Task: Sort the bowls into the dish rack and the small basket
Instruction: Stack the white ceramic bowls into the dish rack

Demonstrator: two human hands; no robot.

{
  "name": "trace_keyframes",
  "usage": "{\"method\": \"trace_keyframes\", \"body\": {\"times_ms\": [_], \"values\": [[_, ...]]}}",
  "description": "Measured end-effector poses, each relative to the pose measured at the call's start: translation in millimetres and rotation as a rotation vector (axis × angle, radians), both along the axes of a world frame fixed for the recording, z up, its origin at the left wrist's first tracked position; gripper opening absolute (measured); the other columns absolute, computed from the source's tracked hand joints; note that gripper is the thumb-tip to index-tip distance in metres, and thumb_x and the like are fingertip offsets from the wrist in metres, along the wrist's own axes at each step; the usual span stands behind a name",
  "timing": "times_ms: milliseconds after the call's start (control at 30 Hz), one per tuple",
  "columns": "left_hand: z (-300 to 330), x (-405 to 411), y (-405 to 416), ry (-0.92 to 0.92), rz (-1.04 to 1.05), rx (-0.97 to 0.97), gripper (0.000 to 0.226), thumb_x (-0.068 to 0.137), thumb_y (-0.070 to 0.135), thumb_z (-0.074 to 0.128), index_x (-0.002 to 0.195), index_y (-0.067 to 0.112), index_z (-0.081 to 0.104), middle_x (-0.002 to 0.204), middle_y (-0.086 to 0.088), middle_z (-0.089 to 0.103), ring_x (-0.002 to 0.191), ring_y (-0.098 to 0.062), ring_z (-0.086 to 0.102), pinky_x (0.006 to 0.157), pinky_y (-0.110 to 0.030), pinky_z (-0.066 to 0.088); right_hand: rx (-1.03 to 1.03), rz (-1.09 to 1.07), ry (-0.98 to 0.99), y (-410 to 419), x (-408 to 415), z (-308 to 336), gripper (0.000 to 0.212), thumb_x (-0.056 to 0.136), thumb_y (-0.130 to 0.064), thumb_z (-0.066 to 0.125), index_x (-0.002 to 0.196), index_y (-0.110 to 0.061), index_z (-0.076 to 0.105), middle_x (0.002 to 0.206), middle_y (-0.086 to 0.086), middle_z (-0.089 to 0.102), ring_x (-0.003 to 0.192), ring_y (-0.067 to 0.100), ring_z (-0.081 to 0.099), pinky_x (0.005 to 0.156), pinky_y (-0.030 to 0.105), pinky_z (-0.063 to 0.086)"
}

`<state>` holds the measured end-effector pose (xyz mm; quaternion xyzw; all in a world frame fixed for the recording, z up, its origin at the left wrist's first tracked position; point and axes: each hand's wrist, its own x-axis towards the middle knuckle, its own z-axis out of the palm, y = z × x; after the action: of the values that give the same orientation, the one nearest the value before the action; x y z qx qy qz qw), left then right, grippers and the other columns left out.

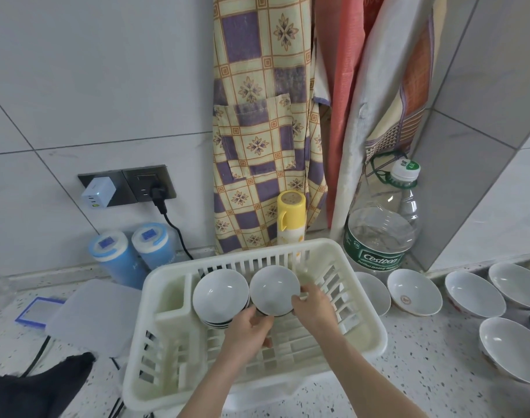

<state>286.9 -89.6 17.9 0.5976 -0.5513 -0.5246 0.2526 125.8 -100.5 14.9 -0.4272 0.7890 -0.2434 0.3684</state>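
Bowls, small, white glazed ceramic, dark-rimmed: a nested stack (pixel 220 297) stands tilted in the cream slatted plastic dish rack (pixel 360 336) on the speckled desk (pixel 423 375). Beside it, a second small bowl (pixel 274 289), tilted likewise, is held by the left hand (pixel 248 330), fingers curled under its lower edge, and the right hand (pixel 313 303), fingers pinching its rim. Wider white bowls (pixel 414 292) wait rightward. Risk: slick glaze slipping, knocking the stack, chipping rims.
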Motion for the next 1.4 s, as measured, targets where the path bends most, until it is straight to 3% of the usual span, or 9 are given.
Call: {"method": "trace_keyframes", "body": {"times_ms": [233,467,567,667,767,867,1033,1233,1400], "values": [[4.9,0.5,3.2,0.047,0.020,0.071,0.013,0.095,0.031,0.058,0.105,0.030,0.066,0.097,-0.002,0.066,0.057,-0.015,0.071,0.043,-0.025,0.037,-0.018,0.009,-0.017,4.0,0.1,7.9,0.047,0.091,-0.039,0.047,0.133,-0.020,0.050,0.108,0.003,0.071,0.101,0.022,0.063,0.079,0.031,0.049],[26.8,-10.5,27.8,0.099,0.102,0.052,0.026,0.093,0.018,0.057,0.115,0.031,0.053,0.095,0.007,0.075,0.052,-0.009,0.062,0.043,-0.022,0.040,-0.205,-0.028,-0.074,26.1,-16.8,40.4,0.038,0.091,-0.038,0.048,0.127,-0.027,0.055,0.102,-0.001,0.073,0.096,0.020,0.066,0.084,0.036,0.053],[40.6,-27.4,43.8,0.160,0.100,0.049,0.021,0.095,0.018,0.056,0.113,0.028,0.058,0.087,0.010,0.077,0.050,-0.010,0.057,0.042,-0.021,0.037,-0.321,-0.101,-0.185,42.1,-36.3,53.8,0.027,0.092,-0.033,0.051,0.117,-0.028,0.061,0.077,-0.005,0.074,0.068,0.007,0.065,0.066,0.032,0.054],[54.3,-51.6,62.6,0.212,0.084,0.047,0.019,0.096,0.017,0.056,0.112,0.026,0.062,0.086,0.006,0.077,0.049,-0.011,0.055,0.041,-0.020,0.034,-0.424,-0.174,-0.286,60.0,-63.5,60.2,0.021,0.093,-0.028,0.053,0.111,-0.026,0.063,0.064,-0.007,0.071,0.047,-0.002,0.056,0.048,0.022,0.043],[61.2,-81.9,82.8,0.253,0.045,0.051,0.017,0.097,0.017,0.055,0.111,0.023,0.064,0.086,0.002,0.077,0.048,-0.011,0.053,0.041,-0.020,0.032,-0.509,-0.230,-0.309,78.8,-96.8,63.6,0.017,0.093,-0.027,0.052,0.105,-0.028,0.064,0.065,-0.013,0.071,0.060,-0.002,0.063,0.051,0.014,0.043],[60.6,-118.0,102.1,0.288,-0.002,0.090,0.015,0.097,0.019,0.056,0.109,0.020,0.066,0.086,-0.002,0.077,0.047,-0.012,0.052,0.041,-0.020,0.030,-0.549,-0.330,-0.358,95.3,-133.0,61.8,0.016,0.094,-0.027,0.054,0.102,-0.024,0.067,0.067,-0.009,0.072,0.066,0.002,0.066,0.060,0.023,0.044],[42.7,-188.5,123.5,0.262,-0.088,0.182,0.015,0.096,0.024,0.055,0.105,0.022,0.067,0.086,-0.001,0.077,0.048,-0.012,0.053,0.042,-0.021,0.030,-0.448,-0.494,-0.484,119.0,-194.5,39.9,0.016,0.091,-0.023,0.056,0.095,-0.017,0.071,0.072,0.000,0.072,0.079,0.019,0.065,0.067,0.029,0.044],[4.6,-254.3,122.3,0.116,-0.142,0.287,0.018,0.100,0.030,0.047,0.111,0.021,0.059,0.097,-0.002,0.073,0.052,-0.011,0.055,0.044,-0.020,0.034,-0.165,-0.456,-0.529,131.5,-250.1,7.0,0.017,0.093,-0.029,0.059,0.097,-0.015,0.067,0.080,0.007,0.073,0.058,0.014,0.046,0.049,0.025,0.031],[-18.3,-279.3,98.6,0.211,0.109,0.432,0.011,0.100,0.025,0.047,0.101,0.018,0.055,0.098,-0.007,0.072,0.051,-0.013,0.053,0.041,-0.021,0.032,0.036,-0.411,-0.622,124.2,-272.2,-6.8,0.016,0.094,-0.025,0.057,0.099,-0.011,0.062,0.086,0.008,0.073,0.047,0.012,0.039,0.035,0.019,0.027]]}}
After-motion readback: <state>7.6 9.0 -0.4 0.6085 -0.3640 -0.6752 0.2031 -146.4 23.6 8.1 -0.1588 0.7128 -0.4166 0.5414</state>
